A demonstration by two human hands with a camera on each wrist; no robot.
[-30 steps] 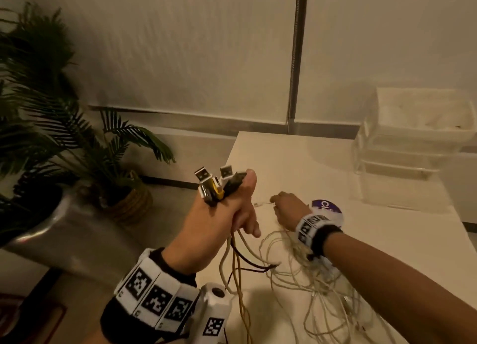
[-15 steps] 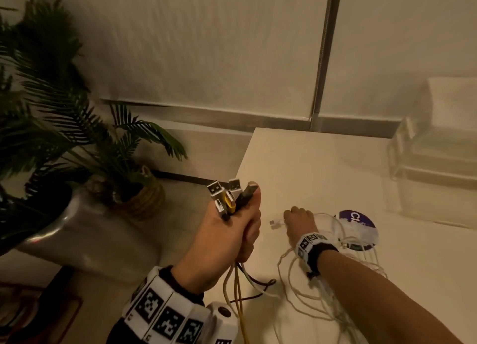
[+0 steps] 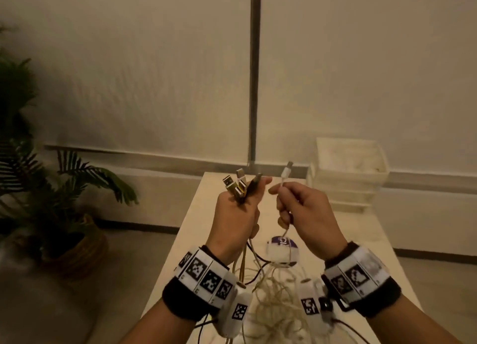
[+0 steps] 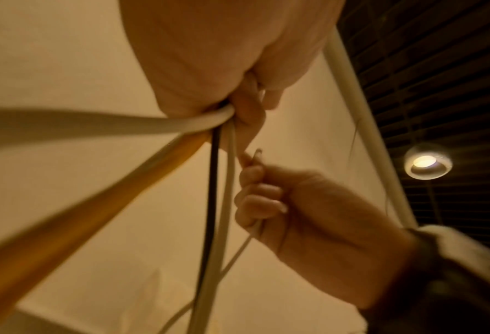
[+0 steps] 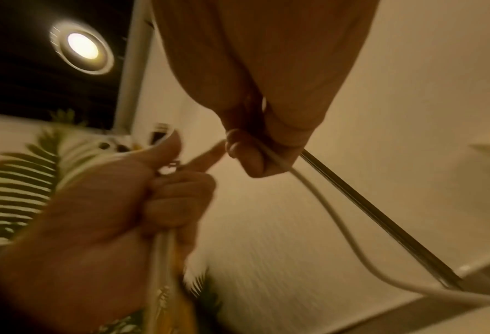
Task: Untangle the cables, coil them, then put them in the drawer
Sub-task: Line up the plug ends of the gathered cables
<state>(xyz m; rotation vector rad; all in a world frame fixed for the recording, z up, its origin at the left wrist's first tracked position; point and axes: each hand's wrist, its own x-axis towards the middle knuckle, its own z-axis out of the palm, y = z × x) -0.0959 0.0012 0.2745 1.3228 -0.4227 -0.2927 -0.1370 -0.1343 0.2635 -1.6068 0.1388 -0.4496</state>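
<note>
Very little text can be read here. On the table point(image 3: 206, 214), near its middle and just under the raised hands, lies a round purple sticker point(image 3: 281, 243) with white letters; only a "C" and perhaps one more letter show, the rest is blurred and partly hidden by a cable. The white bands point(image 3: 206, 276) on both wrists carry black-and-white square code markers, and small single characters below them, too small to read.
</note>
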